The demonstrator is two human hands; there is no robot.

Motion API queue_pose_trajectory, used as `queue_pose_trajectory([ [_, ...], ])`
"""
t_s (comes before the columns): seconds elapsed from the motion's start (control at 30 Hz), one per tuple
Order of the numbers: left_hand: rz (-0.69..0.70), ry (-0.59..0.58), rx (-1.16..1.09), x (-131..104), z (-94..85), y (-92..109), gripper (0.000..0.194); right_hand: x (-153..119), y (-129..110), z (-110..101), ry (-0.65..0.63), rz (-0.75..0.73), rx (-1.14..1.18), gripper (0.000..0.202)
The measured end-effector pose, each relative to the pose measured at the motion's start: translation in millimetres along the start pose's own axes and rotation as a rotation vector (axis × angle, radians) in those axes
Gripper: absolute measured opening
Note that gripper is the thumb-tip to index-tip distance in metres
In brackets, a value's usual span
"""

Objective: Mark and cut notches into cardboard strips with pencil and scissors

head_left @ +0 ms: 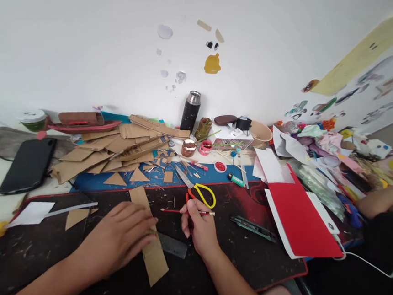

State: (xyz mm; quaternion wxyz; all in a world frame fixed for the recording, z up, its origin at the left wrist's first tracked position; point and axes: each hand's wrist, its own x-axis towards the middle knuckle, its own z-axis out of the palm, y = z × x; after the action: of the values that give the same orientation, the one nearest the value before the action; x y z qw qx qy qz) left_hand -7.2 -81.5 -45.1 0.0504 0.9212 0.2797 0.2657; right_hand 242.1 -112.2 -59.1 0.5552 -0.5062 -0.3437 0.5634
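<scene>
My left hand (123, 236) lies over a brown cardboard strip (155, 261), its fingers stretched out across it. Beside the strip, a dark ruler-like flat piece (173, 246) sticks out from under the left fingertips; its other end is hidden. Between thumb and fingers of my right hand (202, 232) is a red pencil (170, 210), its tip pointing left towards the strip. Just beyond that hand rest scissors (184, 177) with yellow and orange handles, blades pointing away. A dark green utility knife (253, 229) lies on the black mat (223, 264) to the right.
Cardboard scraps (114, 148) are heaped at the back left, near a phone (28, 164). A black flask (190, 111) and small paint pots (188, 147) stand by the wall. Red card (309, 220) lies right, before piled craft bits. Another person's arm (388, 195) reaches in far right.
</scene>
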Motion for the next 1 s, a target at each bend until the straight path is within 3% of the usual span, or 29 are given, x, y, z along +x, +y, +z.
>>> queue_pose_trajectory([
  [0.07,-0.135,0.052,0.007,7.8,-2.7,-5.2,0.03,-0.2,-0.6,0.4,-0.009,0.008,0.004,0.068],
  [0.13,-0.169,0.019,-0.002,18.8,-0.4,-7.8,0.039,-0.7,-1.6,1.0,-0.013,0.016,0.013,0.067],
  [0.2,-0.139,-0.047,-0.034,30.9,5.8,-7.8,0.042,-1.3,-3.0,1.6,-0.018,0.023,0.021,0.067],
  [0.37,-0.141,-0.217,-0.131,53.4,18.8,-5.8,0.021,-2.2,-5.4,1.8,-0.033,0.032,0.026,0.068],
  [0.57,-0.083,-0.291,-0.065,63.4,6.8,-13.5,0.028,-4.3,-4.0,7.5,-0.049,0.037,0.037,0.068],
  [0.7,-0.04,-0.276,0.008,65.3,-9.4,-34.4,0.034,-4.0,-4.3,10.1,-0.05,0.012,0.056,0.067],
  [0.87,-0.164,-0.16,0.136,68.6,-28.3,-72.5,0.035,-0.9,-4.1,1.8,0.077,0.037,0.156,0.068],
  [0.93,-0.172,-0.171,0.157,72.6,-28.7,-80.9,0.041,-0.8,-3.3,-0.3,0.07,0.046,0.16,0.068],
  [1.0,-0.151,-0.217,0.151,77.2,-21.9,-83.4,0.034,-1.5,-2.1,-0.6,0.046,0.05,0.139,0.068],
])
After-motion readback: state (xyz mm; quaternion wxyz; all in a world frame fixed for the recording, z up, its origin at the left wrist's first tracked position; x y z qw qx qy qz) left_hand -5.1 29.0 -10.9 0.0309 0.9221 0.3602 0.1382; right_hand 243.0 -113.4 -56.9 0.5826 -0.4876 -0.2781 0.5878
